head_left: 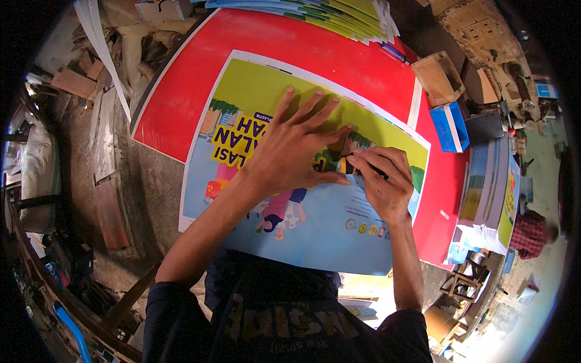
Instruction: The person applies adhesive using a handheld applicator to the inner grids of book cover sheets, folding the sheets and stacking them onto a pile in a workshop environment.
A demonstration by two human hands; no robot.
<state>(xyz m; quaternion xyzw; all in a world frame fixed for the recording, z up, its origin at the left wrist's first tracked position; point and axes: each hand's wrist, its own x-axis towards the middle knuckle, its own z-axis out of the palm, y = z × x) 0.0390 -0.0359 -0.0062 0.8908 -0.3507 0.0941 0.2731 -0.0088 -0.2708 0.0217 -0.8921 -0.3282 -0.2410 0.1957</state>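
Observation:
A large printed sheet (315, 230), yellow-green at the top and light blue below with cartoon figures, lies on a red table (284, 42). My left hand (296, 148) presses flat on the middle of the sheet, fingers spread. My right hand (381, 178) is just to its right, fingers pinched around a small dark tool (348, 164) with a yellow part, its tip on the sheet. What kind of tool it is I cannot tell.
A stack of similar printed sheets (333, 13) lies at the table's far edge. A second pile (493, 199) stands at the right. A blue box (451, 127) and an open cardboard box (439, 75) sit at the right edge. Another person (532, 233) in a checked shirt is at far right.

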